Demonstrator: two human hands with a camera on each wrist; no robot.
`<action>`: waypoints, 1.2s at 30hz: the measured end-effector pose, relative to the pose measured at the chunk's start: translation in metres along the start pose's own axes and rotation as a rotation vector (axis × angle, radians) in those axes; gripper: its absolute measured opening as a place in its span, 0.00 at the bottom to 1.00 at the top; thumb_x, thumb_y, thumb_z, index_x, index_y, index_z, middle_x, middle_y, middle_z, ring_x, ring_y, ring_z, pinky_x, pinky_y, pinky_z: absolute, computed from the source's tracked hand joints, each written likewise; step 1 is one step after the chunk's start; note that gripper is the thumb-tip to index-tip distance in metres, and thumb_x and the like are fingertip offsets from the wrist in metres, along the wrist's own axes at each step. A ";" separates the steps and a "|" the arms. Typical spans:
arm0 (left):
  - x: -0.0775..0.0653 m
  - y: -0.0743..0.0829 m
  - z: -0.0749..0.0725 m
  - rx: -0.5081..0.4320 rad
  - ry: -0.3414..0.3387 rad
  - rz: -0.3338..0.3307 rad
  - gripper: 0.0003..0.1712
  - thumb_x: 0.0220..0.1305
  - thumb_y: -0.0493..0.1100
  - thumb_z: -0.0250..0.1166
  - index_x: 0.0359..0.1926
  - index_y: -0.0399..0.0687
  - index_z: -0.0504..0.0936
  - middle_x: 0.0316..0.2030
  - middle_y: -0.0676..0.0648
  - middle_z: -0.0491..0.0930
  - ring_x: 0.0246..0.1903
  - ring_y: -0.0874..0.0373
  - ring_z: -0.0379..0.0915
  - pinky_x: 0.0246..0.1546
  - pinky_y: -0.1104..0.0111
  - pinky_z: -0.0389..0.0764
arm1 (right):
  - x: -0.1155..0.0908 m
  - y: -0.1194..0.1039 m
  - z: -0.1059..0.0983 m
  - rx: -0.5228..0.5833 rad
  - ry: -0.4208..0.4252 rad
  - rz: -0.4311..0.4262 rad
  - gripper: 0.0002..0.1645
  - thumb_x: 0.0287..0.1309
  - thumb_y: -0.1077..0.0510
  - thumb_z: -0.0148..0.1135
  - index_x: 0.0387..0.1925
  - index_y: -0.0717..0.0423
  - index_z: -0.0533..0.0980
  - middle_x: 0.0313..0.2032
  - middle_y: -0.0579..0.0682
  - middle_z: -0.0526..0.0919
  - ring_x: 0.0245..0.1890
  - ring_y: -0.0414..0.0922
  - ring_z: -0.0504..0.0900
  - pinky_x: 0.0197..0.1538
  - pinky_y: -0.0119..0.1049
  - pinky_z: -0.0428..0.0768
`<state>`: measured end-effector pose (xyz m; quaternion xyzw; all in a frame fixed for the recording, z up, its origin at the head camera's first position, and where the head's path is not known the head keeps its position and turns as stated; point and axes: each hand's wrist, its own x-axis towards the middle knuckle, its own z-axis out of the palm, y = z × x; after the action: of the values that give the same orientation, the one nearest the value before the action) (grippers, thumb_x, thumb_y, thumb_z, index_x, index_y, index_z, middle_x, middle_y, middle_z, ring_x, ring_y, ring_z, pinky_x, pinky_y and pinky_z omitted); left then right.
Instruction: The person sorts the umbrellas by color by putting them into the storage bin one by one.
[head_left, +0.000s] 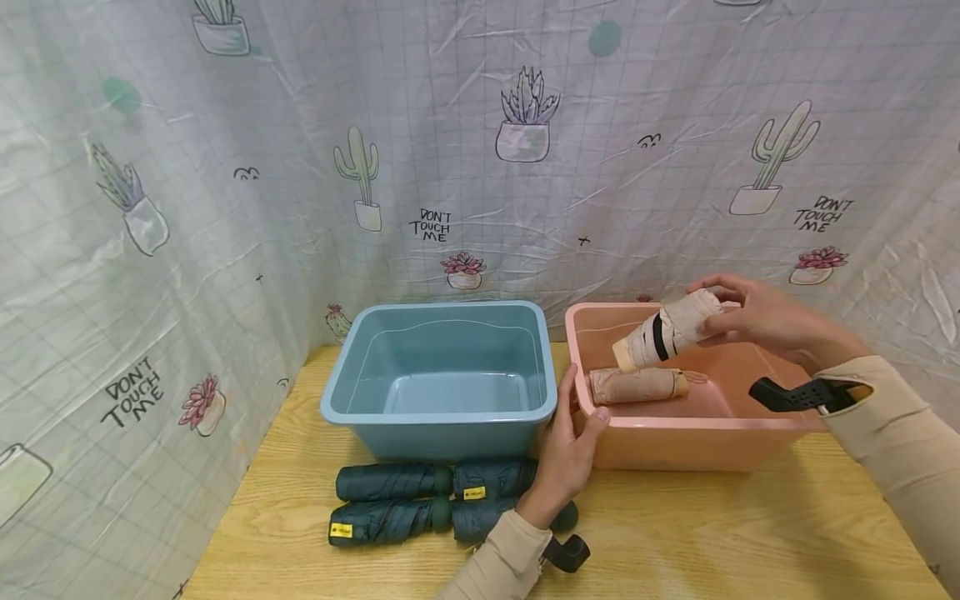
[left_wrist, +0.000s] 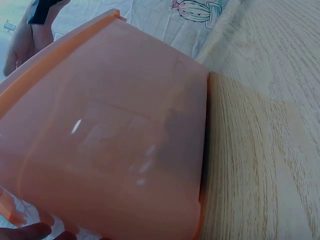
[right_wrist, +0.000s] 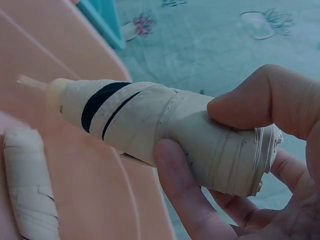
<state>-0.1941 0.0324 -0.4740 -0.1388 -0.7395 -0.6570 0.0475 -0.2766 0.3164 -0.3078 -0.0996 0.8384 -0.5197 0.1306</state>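
My right hand (head_left: 757,321) holds a folded beige umbrella (head_left: 663,333) by its wide end, tilted with its handle end down over the pink bin (head_left: 675,423). Thumb and fingers wrap the cloth in the right wrist view, where a black stripe shows on the umbrella (right_wrist: 145,120). A second beige umbrella (head_left: 633,386) lies in the bin against its left wall. With my left hand (head_left: 567,454) I grip the bin's front left corner, thumb over the rim. In the left wrist view the pink bin's outer wall (left_wrist: 120,115) fills most of the picture.
A blue bin (head_left: 442,437) stands just left of the pink one. Several folded dark green umbrellas (head_left: 386,521) lie in two rows before it on the wooden table (head_left: 675,533), partly hidden by my left arm. A cactus-print curtain (head_left: 465,167) hangs behind.
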 end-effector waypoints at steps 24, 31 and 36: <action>-0.001 0.002 -0.002 0.030 0.012 -0.010 0.41 0.72 0.61 0.58 0.79 0.79 0.49 0.74 0.54 0.65 0.71 0.57 0.66 0.70 0.48 0.69 | 0.064 0.020 0.045 -0.125 -0.118 0.032 0.35 0.57 0.67 0.68 0.66 0.64 0.66 0.56 0.67 0.73 0.46 0.52 0.81 0.48 0.46 0.87; 0.000 0.000 -0.001 0.031 -0.004 0.005 0.41 0.73 0.61 0.57 0.80 0.77 0.49 0.75 0.52 0.65 0.70 0.56 0.66 0.69 0.49 0.70 | 0.067 0.026 0.054 -0.093 -0.184 0.070 0.34 0.58 0.67 0.67 0.63 0.65 0.65 0.53 0.63 0.74 0.45 0.50 0.80 0.49 0.44 0.85; 0.000 -0.001 -0.001 0.033 0.005 0.016 0.41 0.73 0.61 0.57 0.80 0.75 0.50 0.74 0.52 0.65 0.70 0.57 0.66 0.69 0.50 0.70 | 0.068 0.034 0.054 -0.112 -0.181 0.067 0.33 0.57 0.67 0.67 0.62 0.66 0.65 0.55 0.63 0.72 0.47 0.51 0.78 0.52 0.46 0.84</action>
<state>-0.1947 0.0311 -0.4745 -0.1422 -0.7488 -0.6448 0.0567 -0.3245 0.2650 -0.3694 -0.1252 0.8538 -0.4562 0.2174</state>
